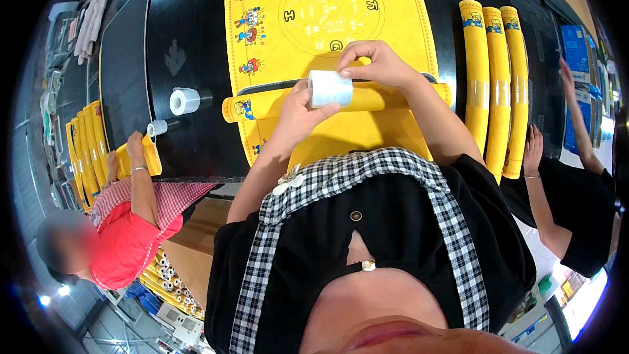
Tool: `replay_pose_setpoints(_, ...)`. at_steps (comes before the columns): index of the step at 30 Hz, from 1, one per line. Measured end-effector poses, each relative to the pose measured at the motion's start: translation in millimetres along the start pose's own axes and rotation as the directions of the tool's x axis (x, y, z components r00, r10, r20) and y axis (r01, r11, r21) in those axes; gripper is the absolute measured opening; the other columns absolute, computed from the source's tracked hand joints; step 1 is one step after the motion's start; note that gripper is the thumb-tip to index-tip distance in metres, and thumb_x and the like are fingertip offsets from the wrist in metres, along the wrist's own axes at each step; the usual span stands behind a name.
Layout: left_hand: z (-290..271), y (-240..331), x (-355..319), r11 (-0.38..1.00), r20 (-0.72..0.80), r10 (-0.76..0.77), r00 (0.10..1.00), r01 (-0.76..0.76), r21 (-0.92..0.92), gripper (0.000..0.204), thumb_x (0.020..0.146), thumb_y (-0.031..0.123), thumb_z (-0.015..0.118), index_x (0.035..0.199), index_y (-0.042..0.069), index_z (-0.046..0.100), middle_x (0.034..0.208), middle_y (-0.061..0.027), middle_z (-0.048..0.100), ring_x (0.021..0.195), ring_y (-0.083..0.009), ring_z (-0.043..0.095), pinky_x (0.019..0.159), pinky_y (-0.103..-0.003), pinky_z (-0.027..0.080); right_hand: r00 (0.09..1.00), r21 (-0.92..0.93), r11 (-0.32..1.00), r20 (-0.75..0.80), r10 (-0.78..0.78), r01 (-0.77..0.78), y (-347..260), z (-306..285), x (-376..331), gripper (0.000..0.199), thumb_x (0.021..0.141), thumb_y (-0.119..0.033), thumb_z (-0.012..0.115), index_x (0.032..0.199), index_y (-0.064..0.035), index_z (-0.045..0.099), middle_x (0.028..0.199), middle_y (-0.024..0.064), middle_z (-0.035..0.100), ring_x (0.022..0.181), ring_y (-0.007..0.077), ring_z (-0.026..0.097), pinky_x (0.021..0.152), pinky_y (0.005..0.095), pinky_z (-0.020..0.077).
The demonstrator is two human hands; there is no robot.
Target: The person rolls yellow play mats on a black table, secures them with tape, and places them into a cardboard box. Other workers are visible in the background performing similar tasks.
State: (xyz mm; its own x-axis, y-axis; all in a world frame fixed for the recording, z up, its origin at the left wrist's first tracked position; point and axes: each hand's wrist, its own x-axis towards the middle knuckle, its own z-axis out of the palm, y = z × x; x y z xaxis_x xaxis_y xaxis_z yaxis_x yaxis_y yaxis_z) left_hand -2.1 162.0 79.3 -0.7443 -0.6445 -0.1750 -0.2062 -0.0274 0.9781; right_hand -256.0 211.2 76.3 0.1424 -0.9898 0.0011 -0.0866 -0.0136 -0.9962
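My left hand [299, 118] grips a roll of clear tape [331, 88] from its left side, thumb along the lower rim. The fingers of my right hand [379, 65] are pinched at the roll's upper right edge, where the tape's end is too fine to make out. Directly beneath lies a rolled-up yellow printed sheet [386, 98], crosswise before me. Beyond it spreads a flat yellow sheet [393, 19] with a circular diagram and small cartoon figures down its left side. More flat yellow sheet shows between the roll and my checkered apron.
Three taped yellow rolls [496, 85] lie to the right on the black table [196, 33]. Left stand a larger tape roll [185, 101] and a smaller one [157, 128], near a dark panel [128, 65]. A person in red handles yellow rolls there; another person's arms reach in at right.
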Motion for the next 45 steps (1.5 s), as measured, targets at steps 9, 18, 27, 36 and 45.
replay_pose_setpoints(9,-7.0,-22.5,-57.7,0.867,0.326,-0.322,0.889,0.415,-0.275,0.044,0.098,0.023,0.071,0.135,0.005,0.057,0.118,-0.0043,0.069,0.106,-0.0147,0.065,0.092,-0.032,0.052,0.992,-0.745,0.665,0.043,0.12,-0.048,22.3,24.2,14.1,0.021,0.082,-0.031,0.08,0.087,-0.0125,0.073,0.095,0.0067,0.066,0.102,0.0259,0.061,0.094,0.0435,0.0433)
replay_pose_setpoints(18,10.1,-35.3,-44.1,0.875,0.208,-0.298,0.932,0.353,-0.331,0.033,0.106,0.031,0.057,0.126,0.006,0.055,0.102,-0.0088,0.069,0.09,-0.0176,0.07,0.078,-0.034,0.06,0.967,-0.802,0.543,-0.174,0.185,-0.248,7.5,17.1,13.5,0.036,0.078,-0.031,0.082,0.107,-0.0157,0.067,0.113,0.0039,0.063,0.116,0.0273,0.055,0.097,0.047,0.0405)
replay_pose_setpoints(27,0.2,-3.7,13.8,0.784,0.159,-0.417,0.895,0.443,-0.435,0.037,0.106,0.037,0.054,0.125,0.005,0.053,0.082,-0.0104,0.067,0.064,-0.0186,0.07,0.055,-0.027,0.057,0.954,-0.95,0.232,-0.251,-0.164,-0.21,-0.2,38.4,-33.0,0.096,0.063,-0.045,0.09,0.144,-0.0141,0.048,0.134,0.0082,0.055,0.125,0.0303,0.053,0.111,0.0474,0.038)
replay_pose_setpoints(36,-11.8,-17.5,65.9,0.814,0.185,-0.495,0.849,0.528,-0.243,0.044,0.101,0.034,0.065,0.132,0.009,0.047,0.094,-0.0113,0.07,0.07,-0.0162,0.071,0.059,-0.027,0.057,0.946,-0.892,0.366,-0.314,-0.08,-0.265,-25.5,-69.8,74.0,0.069,0.066,-0.048,0.088,0.122,-0.0142,0.068,0.123,0.0085,0.066,0.12,0.0322,0.059,0.102,0.0443,0.0442)
replay_pose_setpoints(45,-39.1,1.5,138.7,0.842,0.13,-0.443,0.887,0.461,-0.28,0.034,0.103,0.034,0.061,0.128,0.013,0.05,0.094,-0.0069,0.07,0.068,-0.0133,0.066,0.059,-0.025,0.053,0.974,-0.915,0.336,-0.206,0.093,-0.226,-19.9,-85.3,118.9,0.056,0.071,-0.044,0.083,0.115,-0.0135,0.065,0.108,0.0121,0.071,0.104,0.0337,0.068,0.087,0.0448,0.0544)
